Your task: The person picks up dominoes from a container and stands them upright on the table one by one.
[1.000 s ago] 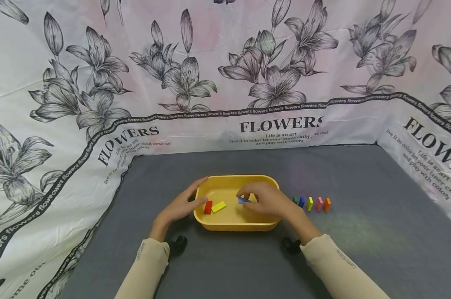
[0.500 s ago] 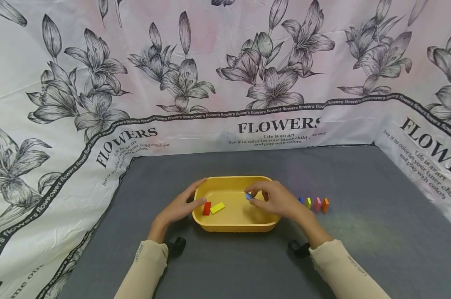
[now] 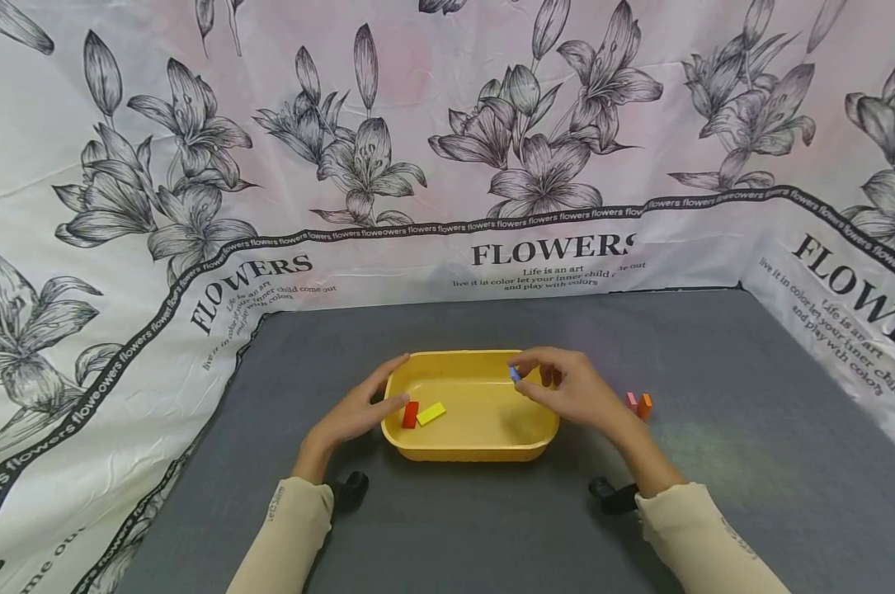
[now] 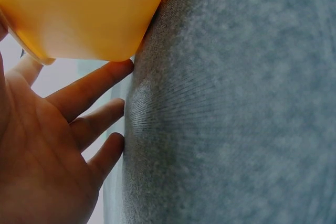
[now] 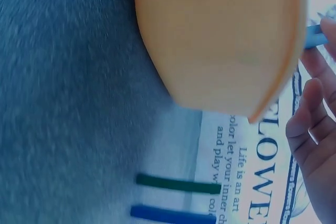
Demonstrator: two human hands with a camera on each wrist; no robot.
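A yellow plastic tray [image 3: 469,453] stands on the dark table. My left hand [image 3: 358,407] rests at its left end, fingers straight and spread along the outside wall and thumb over the rim. In the left wrist view the fingers [image 4: 89,90] extend below the tray's wall. Between thumb and index finger, my right hand [image 3: 573,386] pinches a small light blue block [image 3: 515,374] above the tray's right end; the right wrist view shows this block [image 5: 315,37] higher than the rim. Inside the tray, a red block [image 3: 410,415] and a yellow block [image 3: 431,413] lie flat at the left.
Right of the tray, a pink block [image 3: 630,401] and an orange block [image 3: 644,406] stand upright, partly behind my right forearm. A green block [image 5: 178,183] and a dark blue block [image 5: 173,214] stand there too. Flower-printed cloth [image 3: 388,268] borders the table.
My right hand has lifted the light blue block from the tray floor and carried it right and up, now covering more of the standing blocks. The left hand has kept its place.
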